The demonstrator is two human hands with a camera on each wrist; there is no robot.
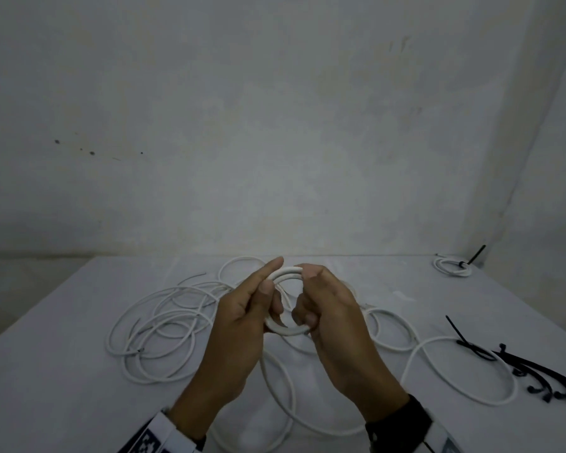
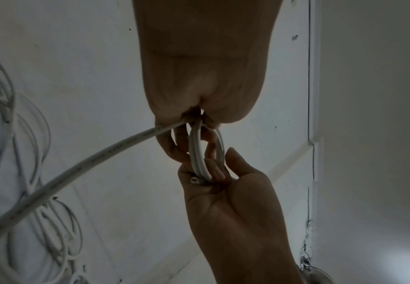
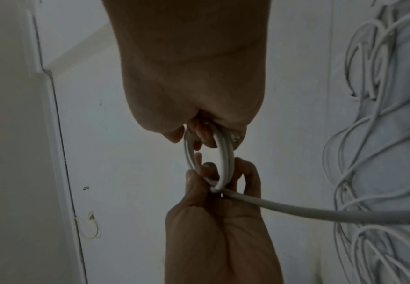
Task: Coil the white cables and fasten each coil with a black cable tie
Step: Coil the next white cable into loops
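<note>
While both hands' fingers grip white coil (image 1: 286, 331) | loose cables (image 1: 164, 322) on table (image 1: 62, 371)

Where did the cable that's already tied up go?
In the head view, the small white cable coil fastened with a black cable tie lies at the far right corner of the white table, away from both hands.

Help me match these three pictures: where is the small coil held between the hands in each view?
Head: coil at centre, above the table.
Left wrist: coil at centre, below the near left hand.
Right wrist: coil at centre, below the near right hand.
Shared landmark: loose cables on the table.
</note>
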